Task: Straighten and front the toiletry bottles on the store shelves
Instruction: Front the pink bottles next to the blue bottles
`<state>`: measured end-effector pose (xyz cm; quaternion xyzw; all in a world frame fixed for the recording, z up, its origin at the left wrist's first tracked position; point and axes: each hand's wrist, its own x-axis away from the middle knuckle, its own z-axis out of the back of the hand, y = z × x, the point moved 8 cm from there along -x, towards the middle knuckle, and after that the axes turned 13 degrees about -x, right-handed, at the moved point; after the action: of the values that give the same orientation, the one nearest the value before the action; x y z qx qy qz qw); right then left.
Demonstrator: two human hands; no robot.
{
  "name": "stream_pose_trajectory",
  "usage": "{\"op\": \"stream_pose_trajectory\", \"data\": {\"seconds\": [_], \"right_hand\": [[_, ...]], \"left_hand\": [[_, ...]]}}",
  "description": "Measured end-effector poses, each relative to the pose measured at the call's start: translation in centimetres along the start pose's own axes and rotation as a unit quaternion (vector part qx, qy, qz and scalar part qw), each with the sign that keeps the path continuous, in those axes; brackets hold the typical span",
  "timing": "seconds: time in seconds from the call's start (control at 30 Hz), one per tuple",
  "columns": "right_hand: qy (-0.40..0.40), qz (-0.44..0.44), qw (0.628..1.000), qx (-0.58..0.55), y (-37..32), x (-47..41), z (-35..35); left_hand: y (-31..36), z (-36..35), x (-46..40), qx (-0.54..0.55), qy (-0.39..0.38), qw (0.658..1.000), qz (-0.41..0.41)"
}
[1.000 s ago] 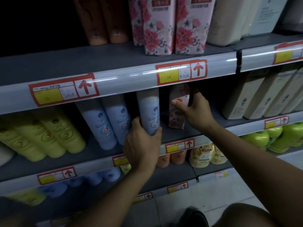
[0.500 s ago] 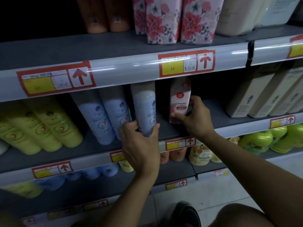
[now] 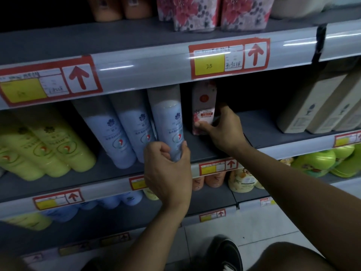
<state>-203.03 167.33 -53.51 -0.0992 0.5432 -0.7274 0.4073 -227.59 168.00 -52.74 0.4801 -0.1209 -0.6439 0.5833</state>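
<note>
On the middle shelf [image 3: 254, 122] my left hand [image 3: 168, 169] grips the lower end of a pale blue bottle [image 3: 168, 122], the rightmost of three blue ones. Just to its right stands a white bottle with a pink floral label [image 3: 204, 108]; my right hand [image 3: 222, 128] pinches its base, thumb in front and fingers behind. The tops of both bottles are hidden by the shelf rail [image 3: 156, 69] above.
Two more blue bottles [image 3: 121, 130] and several yellow-green bottles [image 3: 48, 145] fill the left of the shelf. Beige boxes [image 3: 320, 110] stand at the right. Floral packs [image 3: 214, 10] sit on the shelf above. Green, orange and cream bottles line the lower shelf.
My right hand slid from the floral bottle's side down to its base, and the bottle now faces forward. My left hand keeps hold of the blue bottle and has drawn it slightly forward.
</note>
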Motion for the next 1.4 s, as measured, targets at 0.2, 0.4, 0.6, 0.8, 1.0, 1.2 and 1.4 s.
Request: {"op": "stream_pose_trajectory", "data": {"seconds": [0.2, 0.4, 0.6, 0.8, 1.0, 1.2, 1.4], "right_hand": [[-0.015, 0.004, 1.000, 0.018, -0.6, -0.7, -1.9], [-0.031, 0.015, 0.999, 0.035, -1.0, -0.9, -2.7], [-0.027, 0.017, 0.999, 0.042, -0.6, -0.9, -3.0], [-0.026, 0.012, 0.999, 0.043, -0.1, -0.2, -2.5], [-0.021, 0.034, 0.997, 0.064, -1.0, 1.3, -0.5], [-0.028, 0.054, 0.995, 0.075, -3.8, 4.4, 2.2], [-0.026, 0.071, 0.995, 0.067, -8.4, 7.3, 5.2]], "left_hand": [[-0.4, -0.7, -0.4, 0.018, 0.012, 1.000, -0.021], [-0.1, -0.8, -0.3, 0.026, 0.008, 0.999, -0.037], [0.0, -0.8, 0.1, 0.035, -0.005, 0.998, -0.051], [-0.1, 0.0, 0.5, 0.043, -0.025, 0.996, -0.075], [0.4, 2.0, 0.3, 0.042, -0.032, 0.996, -0.078], [1.9, 4.6, -0.7, 0.040, -0.062, 0.993, -0.091], [4.4, 8.6, -2.4, 0.070, -0.075, 0.987, -0.126]]}}
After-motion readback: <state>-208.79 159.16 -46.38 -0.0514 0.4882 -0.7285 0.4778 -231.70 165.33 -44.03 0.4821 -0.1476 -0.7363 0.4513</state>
